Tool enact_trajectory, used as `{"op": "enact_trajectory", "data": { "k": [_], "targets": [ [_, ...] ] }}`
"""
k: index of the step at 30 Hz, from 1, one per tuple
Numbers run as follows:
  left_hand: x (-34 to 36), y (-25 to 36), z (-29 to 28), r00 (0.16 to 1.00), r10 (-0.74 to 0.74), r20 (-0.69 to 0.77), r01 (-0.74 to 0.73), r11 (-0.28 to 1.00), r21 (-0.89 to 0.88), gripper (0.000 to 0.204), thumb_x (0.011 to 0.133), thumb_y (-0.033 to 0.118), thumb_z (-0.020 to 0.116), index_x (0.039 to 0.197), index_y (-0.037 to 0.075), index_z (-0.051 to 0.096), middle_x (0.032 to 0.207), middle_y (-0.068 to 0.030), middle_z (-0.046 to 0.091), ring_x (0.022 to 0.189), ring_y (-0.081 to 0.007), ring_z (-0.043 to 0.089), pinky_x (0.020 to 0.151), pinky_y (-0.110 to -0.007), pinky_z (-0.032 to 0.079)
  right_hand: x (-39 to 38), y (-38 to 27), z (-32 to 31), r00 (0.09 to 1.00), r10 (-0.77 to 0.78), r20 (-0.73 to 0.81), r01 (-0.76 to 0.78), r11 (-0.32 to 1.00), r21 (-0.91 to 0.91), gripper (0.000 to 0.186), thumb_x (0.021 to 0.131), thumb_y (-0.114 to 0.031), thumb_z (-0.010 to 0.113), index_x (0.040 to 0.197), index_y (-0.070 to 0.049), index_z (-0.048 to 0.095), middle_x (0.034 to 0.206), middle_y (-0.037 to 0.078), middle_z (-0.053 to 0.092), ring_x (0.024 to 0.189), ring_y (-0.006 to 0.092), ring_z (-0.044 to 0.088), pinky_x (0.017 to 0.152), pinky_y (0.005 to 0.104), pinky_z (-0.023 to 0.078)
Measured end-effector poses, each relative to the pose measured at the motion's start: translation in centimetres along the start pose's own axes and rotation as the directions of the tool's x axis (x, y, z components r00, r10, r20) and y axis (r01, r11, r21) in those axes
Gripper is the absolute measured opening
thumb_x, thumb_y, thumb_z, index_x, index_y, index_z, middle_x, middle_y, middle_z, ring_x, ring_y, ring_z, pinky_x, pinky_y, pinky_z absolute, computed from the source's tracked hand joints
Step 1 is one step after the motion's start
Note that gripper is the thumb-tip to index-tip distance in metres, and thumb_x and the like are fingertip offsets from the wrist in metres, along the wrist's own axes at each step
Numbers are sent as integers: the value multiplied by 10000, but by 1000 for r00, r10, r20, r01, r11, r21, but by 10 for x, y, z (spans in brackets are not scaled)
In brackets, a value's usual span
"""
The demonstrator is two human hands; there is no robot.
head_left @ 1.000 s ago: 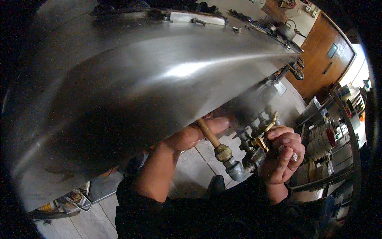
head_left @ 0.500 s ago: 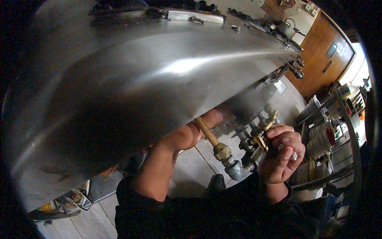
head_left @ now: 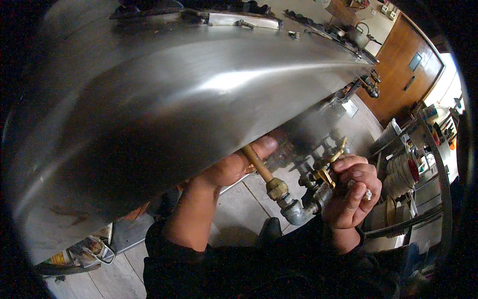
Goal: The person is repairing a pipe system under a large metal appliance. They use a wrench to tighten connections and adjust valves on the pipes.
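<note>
Left hand (head_left: pixel 233 168) has shifted behind coppery tube (head_left: pixel 258 163) – grip unclear – right fingers (head_left: pixel 365 177) clench crumpled white scrap (head_left: pixel 368 195).

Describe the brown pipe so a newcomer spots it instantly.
Find the big steel panel spanning the upper left and follow its lower edge to the left hand. There, in front of the hand, a straight brown pipe slants down rightward into a brass nut, above a grey elbow. Its smooth brown length sets it apart from that elbow and the yellow levers.
</note>
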State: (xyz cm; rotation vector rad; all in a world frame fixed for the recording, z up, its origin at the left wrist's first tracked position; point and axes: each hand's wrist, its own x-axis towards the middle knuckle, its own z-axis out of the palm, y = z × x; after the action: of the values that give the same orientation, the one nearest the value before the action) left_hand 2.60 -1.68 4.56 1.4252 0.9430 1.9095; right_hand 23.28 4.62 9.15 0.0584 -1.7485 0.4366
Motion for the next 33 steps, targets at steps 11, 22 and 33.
{"op": "enact_trajectory", "data": {
  "k": [11,22,33],
  "targets": [
    [3,-5,14,993,99,-61,-114,920,-374,245,856,100,617,1086,25,573,1024,-57,620,922,-161,570,802,-306,478,0,-1,1,1000,-6,2,6,1000,-5,176,931,-205,435,924,-29,435,808,108,457,743,248,545,715,403,456],
    [0,11,8,998,-61,-7,61,996,57,587,876,352,502,1272,-72,414,1266,-184,482,1193,-284,452,1031,-398,349,0,-1,0,1000,1,3,-1,1000,-17,172,928,-204,433,932,-32,442,805,116,470,759,252,546,725,408,458],
    [1,-8,10,983,132,-125,-132,991,14,254,832,131,626,1055,15,583,1000,-106,629,924,-224,589,813,-351,464,-1,0,3,1000,-4,-15,4,1000,14,182,924,-212,445,926,-30,448,805,110,468,767,256,545,718,412,454]
  ]
}}
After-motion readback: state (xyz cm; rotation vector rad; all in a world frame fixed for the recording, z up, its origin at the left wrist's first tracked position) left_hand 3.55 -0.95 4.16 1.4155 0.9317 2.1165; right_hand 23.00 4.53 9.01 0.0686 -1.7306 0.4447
